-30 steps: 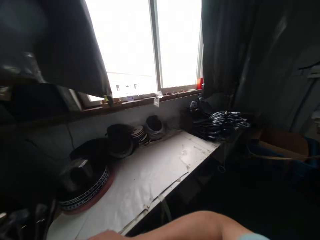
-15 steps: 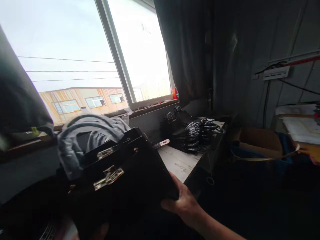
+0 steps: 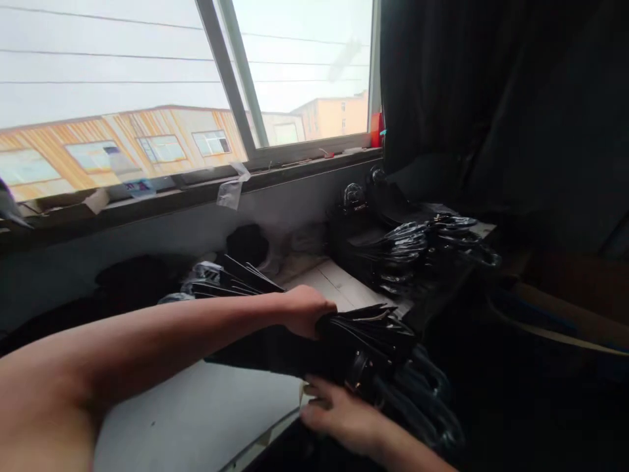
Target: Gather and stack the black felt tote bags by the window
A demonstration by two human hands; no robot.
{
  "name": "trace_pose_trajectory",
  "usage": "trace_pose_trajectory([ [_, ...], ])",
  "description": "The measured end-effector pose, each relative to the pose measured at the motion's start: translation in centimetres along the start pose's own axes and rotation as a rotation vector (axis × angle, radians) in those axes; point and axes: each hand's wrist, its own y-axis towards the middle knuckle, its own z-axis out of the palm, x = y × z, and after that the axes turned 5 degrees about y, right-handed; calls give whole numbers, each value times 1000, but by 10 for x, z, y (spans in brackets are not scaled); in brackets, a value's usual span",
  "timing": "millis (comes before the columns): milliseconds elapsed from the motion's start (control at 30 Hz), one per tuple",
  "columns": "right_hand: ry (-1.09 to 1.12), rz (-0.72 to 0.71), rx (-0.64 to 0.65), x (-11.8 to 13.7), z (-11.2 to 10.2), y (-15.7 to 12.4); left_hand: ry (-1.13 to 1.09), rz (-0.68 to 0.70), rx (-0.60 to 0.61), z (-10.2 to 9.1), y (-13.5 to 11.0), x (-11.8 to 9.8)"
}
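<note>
left hand (image 3: 304, 309): closed over the top edge of a stack of flat black pieces (image 3: 363, 334); fingers curled down over the stack, forearm reaching in from the lower left.
right hand (image 3: 339, 414): under the same stack, palm up, fingers (image 3: 317, 387) spread against its underside; supporting from below, whether closed around anything cannot be told.
stack of flat black pieces: held between both hands at the front edge of the worktable (image 3: 196, 426), layered edges fanned slightly at the right end; dark looped handles (image 3: 427, 406) hanging from its lower right side.
worktable: pale surface, bare part visible below the left forearm and again further back beside the window wall.
second black stack (image 3: 230, 278): lying on the table just behind the left forearm, edges fanned, apart from the held stack.
pile with glossy loops (image 3: 417, 246): on the far right end of the table, well apart from the hands, near the dark curtain (image 3: 491, 98).
round metal fittings (image 3: 354, 195): upright at the back of that pile, below the sill.
window sill (image 3: 196, 190): running along the wall above the table; scrap of tape (image 3: 230, 190) hanging off its edge, small red object (image 3: 376, 130) at its right end.
dark lumps (image 3: 250, 244): against the wall under the sill, too dim to identify.
</note>
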Motion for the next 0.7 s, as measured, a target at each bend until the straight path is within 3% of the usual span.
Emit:
trace_pose_trajectory([
  [100,-171,38,108,35,-38,-11,9,26,16,57,39,26],
  [200,-395,-24,85,81,-80,-6,-54,-118,-49,100,39,57],
  [333,-787,-243,-79,118,-111,58,-132,-231,-74,123,32,71],
  [400,-1033,-228,-20,114,-108,106,-170,-276,-120,128,38,72],
  [500,-1291,-42,124,86,-96,168,-211,-343,-209,139,46,76],
  [567,-1379,77,169,64,-91,196,-230,-411,-281,152,44,77],
  [700,-1477,179,181,35,-89,228,-241,-699,-587,199,29,61],
])
